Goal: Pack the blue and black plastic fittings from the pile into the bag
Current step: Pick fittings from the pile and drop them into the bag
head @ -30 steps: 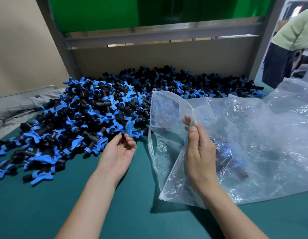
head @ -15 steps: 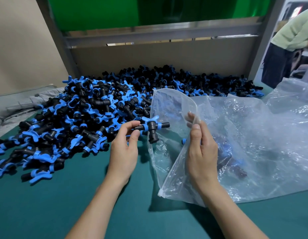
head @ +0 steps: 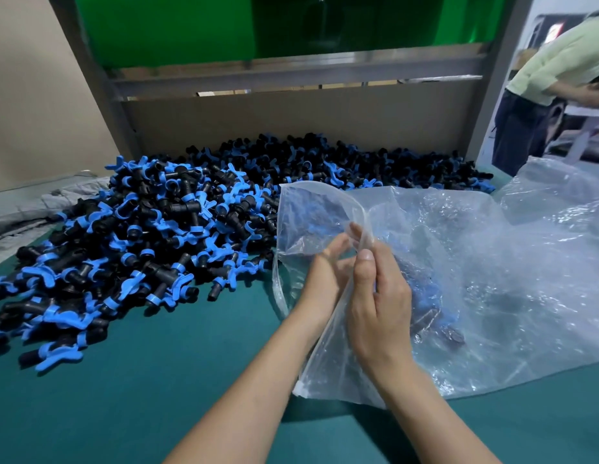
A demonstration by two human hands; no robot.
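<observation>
A big pile of blue and black plastic fittings (head: pixel 157 236) covers the left and back of the green table (head: pixel 124 396). A clear plastic bag (head: pixel 492 279) lies to the right with its mouth held up toward the pile. My right hand (head: pixel 378 303) pinches the near rim of the bag's mouth between thumb and fingers. My left hand (head: pixel 320 283) reaches into the mouth, its fingers seen stretched out through the plastic, and no fitting shows in it. Several fittings (head: pixel 428 296) lie inside the bag behind my right hand.
A cardboard wall (head: pixel 291 122) and a metal frame close off the back of the table. Grey cloth (head: pixel 23 209) lies at the left edge. More clear plastic (head: pixel 559 185) is bunched at the far right, and a person (head: pixel 542 95) stands beyond it.
My left hand picked a fitting from the pile's edge, carried it right, and is now inside the bag's mouth with the fitting out of sight. My right hand kept its hold on the rim.
</observation>
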